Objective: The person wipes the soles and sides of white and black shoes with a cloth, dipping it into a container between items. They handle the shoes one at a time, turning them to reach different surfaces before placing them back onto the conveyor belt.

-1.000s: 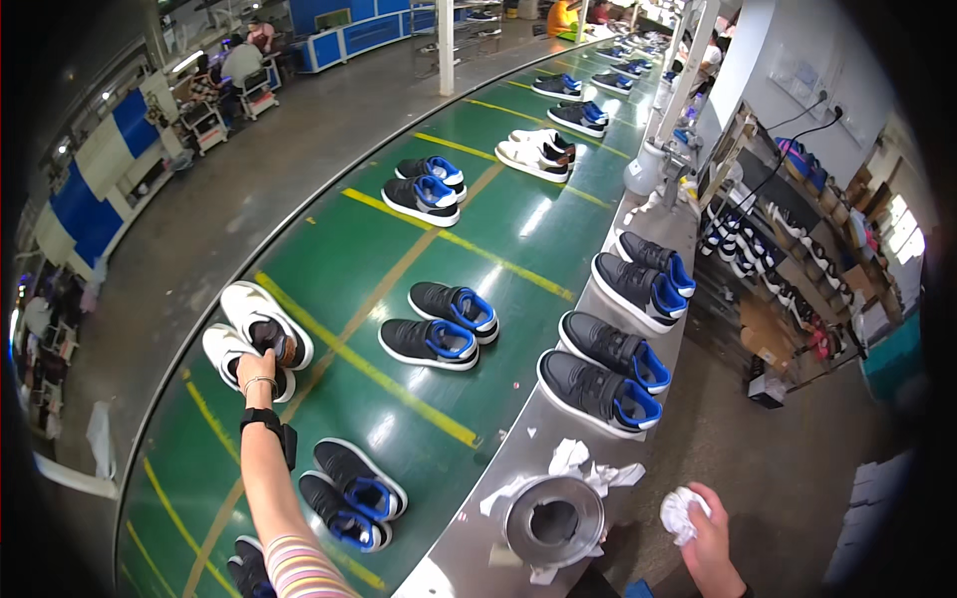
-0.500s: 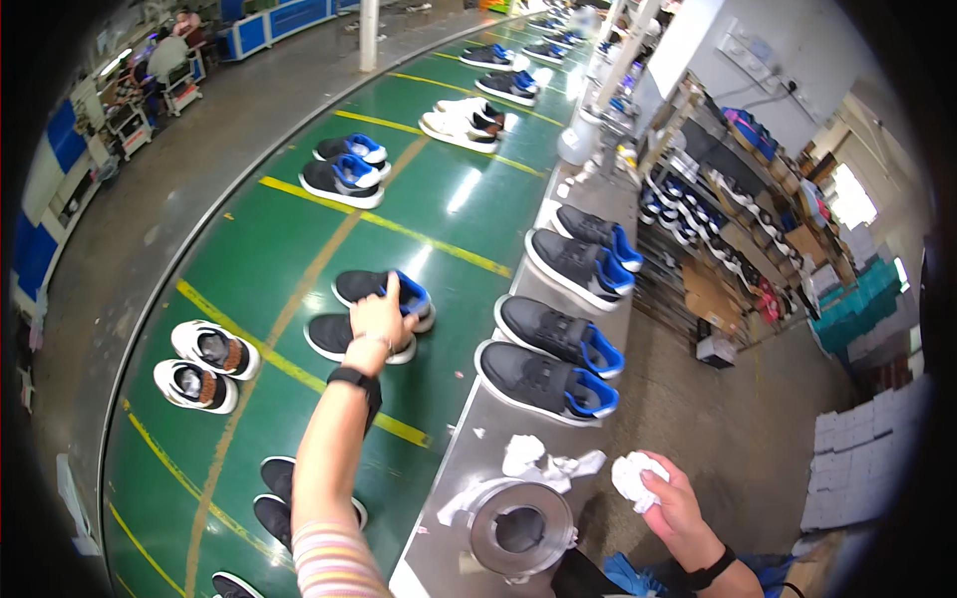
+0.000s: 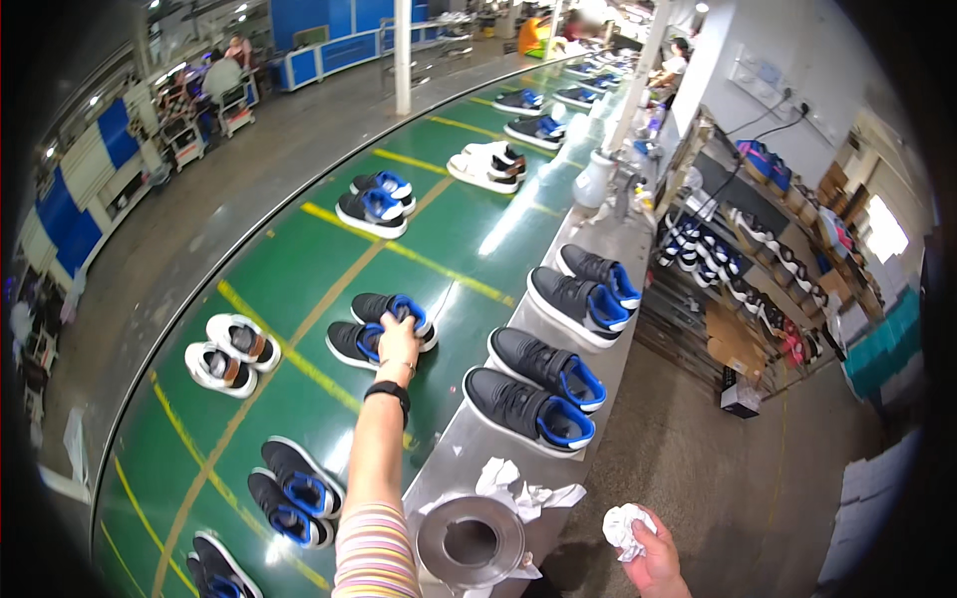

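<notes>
On the green conveyor belt [image 3: 419, 261], a pair of black shoes with blue lining [image 3: 351, 340] lies side by side under my left hand [image 3: 401, 341]. Its fingers close on the shoes at their collars, partly hiding the openings. At the lower right, my right hand [image 3: 653, 560] grips a crumpled ball of white paper [image 3: 625, 529] beyond the metal ledge. Two pairs of dark grey sneakers with blue lining, one of them this sneaker [image 3: 518, 407], stand on the ledge between my hands.
A round metal ring-shaped holder [image 3: 431, 543] and loose crumpled paper [image 3: 538, 498] sit on the metal ledge [image 3: 449, 463]. White shoes [image 3: 235, 354] and more black shoes [image 3: 294, 488] ride the belt. Shoe racks [image 3: 738, 249] stand at right. A white post [image 3: 403, 60] rises beyond the belt.
My left fingers, earlier with the index finger stretched out above the shoes, now curl onto their collars. The view has shifted, and my right hand sits lower, still with the paper.
</notes>
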